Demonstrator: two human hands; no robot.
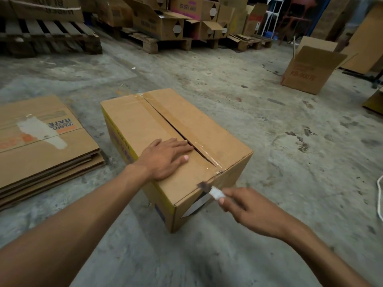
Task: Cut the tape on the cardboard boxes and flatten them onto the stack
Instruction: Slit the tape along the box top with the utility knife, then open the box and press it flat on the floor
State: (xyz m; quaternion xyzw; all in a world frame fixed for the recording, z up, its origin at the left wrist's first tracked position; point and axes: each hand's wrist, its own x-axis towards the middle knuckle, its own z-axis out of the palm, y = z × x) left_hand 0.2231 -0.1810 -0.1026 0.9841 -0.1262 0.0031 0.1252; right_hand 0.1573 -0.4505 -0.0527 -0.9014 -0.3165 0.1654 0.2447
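Two bare hands work on a closed cardboard box (186, 141) that sits on a stained concrete floor (269, 131), seen from above by a camera on the person's head. Clear tape (165, 113) runs along the centre seam of the box top. Toward the near end the seam gapes open in a dark slit and the tape there looks wrinkled and split.

The left hand (165, 156) lies flat on the near left part of the box top, fingers straight and together, fingertips reaching the seam. The right hand (242, 206) hovers just beside the near right corner of the box, fingers curled around a small knife (209, 189). A white wrap shows on the knife near the fingertips, and its dark tip touches the top edge of the box close to where the tape folds over the end. This hand and the knife are blurred, so finer detail of the grip cannot be told.

Left of the box, apart from it, a stack (41, 146) of flattened boxes lies on the floor, the top sheet printed with orange and dark lettering and marked by a pale torn patch. Farther right stands an open box (306, 73) with red print. Along the back, wooden pallets (49, 36) carry more open cartons (165, 23).
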